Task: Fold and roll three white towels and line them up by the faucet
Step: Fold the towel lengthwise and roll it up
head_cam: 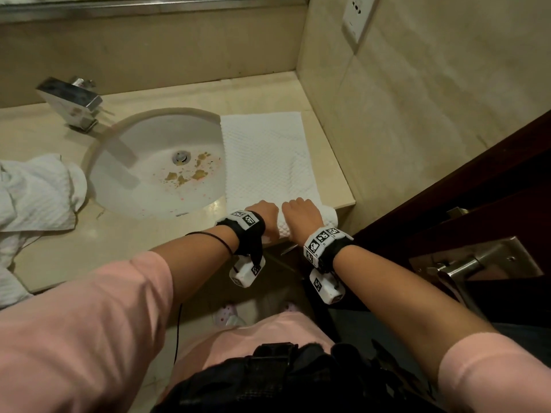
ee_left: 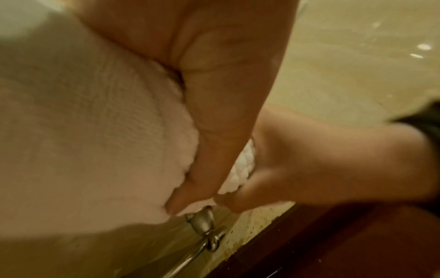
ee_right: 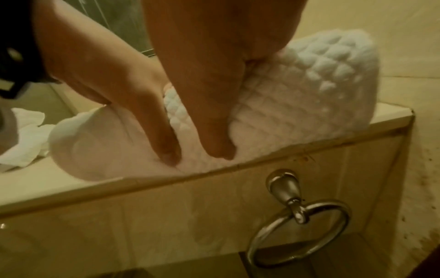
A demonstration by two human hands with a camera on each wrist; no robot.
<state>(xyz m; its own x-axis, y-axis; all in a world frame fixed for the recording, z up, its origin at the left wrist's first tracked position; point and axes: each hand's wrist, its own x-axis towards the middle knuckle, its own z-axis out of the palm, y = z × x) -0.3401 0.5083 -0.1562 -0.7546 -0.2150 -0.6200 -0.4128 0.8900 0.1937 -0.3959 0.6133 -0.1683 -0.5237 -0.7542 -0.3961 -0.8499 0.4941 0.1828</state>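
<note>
Beige stone counter (head_cam: 185,93), wide and smooth, running from 9 o'clock across to 3 o'clock. Set into it, a round white sink (head_cam: 143,162) with brown bits near the drain. At 3 o'clock of the sink, a white bumpy towel (head_cam: 265,156) lying flat, its near end rolled up at the counter's front edge. At 9 o'clock, a crumpled heap of white towels (head_cam: 35,189). At 10 o'clock, behind the sink, a shiny square metal faucet (head_cam: 71,99). On the roll, side by side, left hand (head_cam: 265,213) and right hand (head_cam: 301,214), each curled over the roll and holding it, thumbs (ee_right: 219,143) pressing its front. Below the edge, a silver metal towel ring (ee_right: 297,231).
</note>
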